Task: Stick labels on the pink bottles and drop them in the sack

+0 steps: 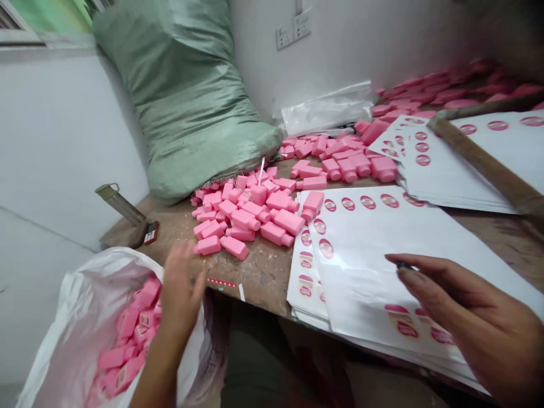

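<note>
My left hand (182,283) is over the table's front edge, beside the white bag, slightly blurred. Its thumb stands apart from the fingers, and nothing shows in it. Just beyond it lies a heap of small pink plastic bottles (244,220) with square bodies and short necks. My right hand (471,317) hovers over the sticker sheets, thumb and index finger pinched on a small dark object (406,265), mostly hidden. Beneath it a stack of white sticker sheets (361,249) carries pink oval and larger pink-and-cream labels. One pink bottle (313,205) rests on the sheets' left corner.
A white bag (80,289) at lower left holds labelled pink bottles (127,345). A big green sack (191,102) leans on the wall behind the heap. A wooden bar (480,158) lies across more sheets (450,175) at right. A metal holder (121,204) stands at left.
</note>
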`<state>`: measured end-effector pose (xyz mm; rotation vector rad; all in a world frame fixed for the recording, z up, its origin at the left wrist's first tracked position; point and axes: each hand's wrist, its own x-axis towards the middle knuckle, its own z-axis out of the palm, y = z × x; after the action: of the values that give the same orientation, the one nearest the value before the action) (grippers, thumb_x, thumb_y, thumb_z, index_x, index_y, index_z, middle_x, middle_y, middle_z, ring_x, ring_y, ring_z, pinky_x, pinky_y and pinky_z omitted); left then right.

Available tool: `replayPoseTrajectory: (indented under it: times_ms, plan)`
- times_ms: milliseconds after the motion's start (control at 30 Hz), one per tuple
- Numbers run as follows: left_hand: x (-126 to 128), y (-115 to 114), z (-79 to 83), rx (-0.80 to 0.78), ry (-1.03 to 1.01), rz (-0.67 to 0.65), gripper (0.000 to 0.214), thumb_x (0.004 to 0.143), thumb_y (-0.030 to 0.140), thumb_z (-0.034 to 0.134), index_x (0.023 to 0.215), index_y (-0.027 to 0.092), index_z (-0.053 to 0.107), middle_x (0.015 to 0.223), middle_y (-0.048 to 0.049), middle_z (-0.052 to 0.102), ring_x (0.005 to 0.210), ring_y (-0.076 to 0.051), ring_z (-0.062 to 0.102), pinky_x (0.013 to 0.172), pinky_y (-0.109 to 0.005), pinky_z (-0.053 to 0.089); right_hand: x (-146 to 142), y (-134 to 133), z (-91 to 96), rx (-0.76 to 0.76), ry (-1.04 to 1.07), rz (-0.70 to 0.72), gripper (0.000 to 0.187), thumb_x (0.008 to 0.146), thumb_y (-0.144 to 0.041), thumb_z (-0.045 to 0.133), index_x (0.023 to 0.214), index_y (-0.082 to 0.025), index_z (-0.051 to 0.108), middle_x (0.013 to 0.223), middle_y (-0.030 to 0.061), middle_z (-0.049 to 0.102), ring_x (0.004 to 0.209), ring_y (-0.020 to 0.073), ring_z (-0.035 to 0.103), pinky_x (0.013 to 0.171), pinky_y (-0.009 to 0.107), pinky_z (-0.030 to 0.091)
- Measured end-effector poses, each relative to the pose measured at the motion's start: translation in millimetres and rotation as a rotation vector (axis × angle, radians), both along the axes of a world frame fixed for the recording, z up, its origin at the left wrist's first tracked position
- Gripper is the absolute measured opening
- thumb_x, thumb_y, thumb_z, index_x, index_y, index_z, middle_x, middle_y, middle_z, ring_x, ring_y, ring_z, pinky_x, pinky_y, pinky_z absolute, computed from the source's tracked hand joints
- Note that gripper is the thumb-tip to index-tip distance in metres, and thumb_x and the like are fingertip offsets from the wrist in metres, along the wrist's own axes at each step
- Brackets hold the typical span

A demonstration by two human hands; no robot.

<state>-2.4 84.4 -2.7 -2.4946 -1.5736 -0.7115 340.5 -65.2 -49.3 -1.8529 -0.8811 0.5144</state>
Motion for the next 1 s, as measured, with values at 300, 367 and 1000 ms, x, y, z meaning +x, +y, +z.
replayPoseTrajectory:
  times_ms: [300,367,1000]
  plan:
    - [69.4,57.1,-51.2,-0.214,0.087,-0.194,0.035,0.079,0.026,0.052,0.112,0.018,0.061,0.111,-0.0154,0.060,0.110,-0.036,0.054,0.096,-0.054,0.041,16.7,-30.5,2.7,-0.087,-0.190,0.104,0.033,0.084,-0.050,0.047,0.089,-0.024,0.068,0.091,0.0062,0.073,0.086,0.0275,0.066,0.076,0.040,0.048]
    - [69.5,52.5,-46.7,-0.215,0.042,-0.152,0.034,0.079,0.033,0.054,0.110,0.017,0.058,0.106,-0.0146,0.059,0.108,-0.037,0.054,0.094,-0.055,0.040,18.0,-36.3,-3.1,-0.132,-0.219,0.098,0.033,0.086,-0.047,0.046,0.090,-0.023,0.068,0.093,0.0066,0.073,0.085,0.0269,0.066,0.076,0.040,0.047]
    - [199.7,-47.4,-39.1,-1.655,-1.470,-0.052,0.028,0.083,0.019,0.065,0.109,0.015,0.056,0.093,-0.0063,0.064,0.077,-0.014,0.064,0.064,-0.026,0.057,6.4,-39.5,-9.1,-0.285,-0.351,0.171,0.025,0.087,-0.038,0.046,0.094,-0.025,0.066,0.083,0.0024,0.073,0.073,0.0220,0.066,0.065,0.034,0.045]
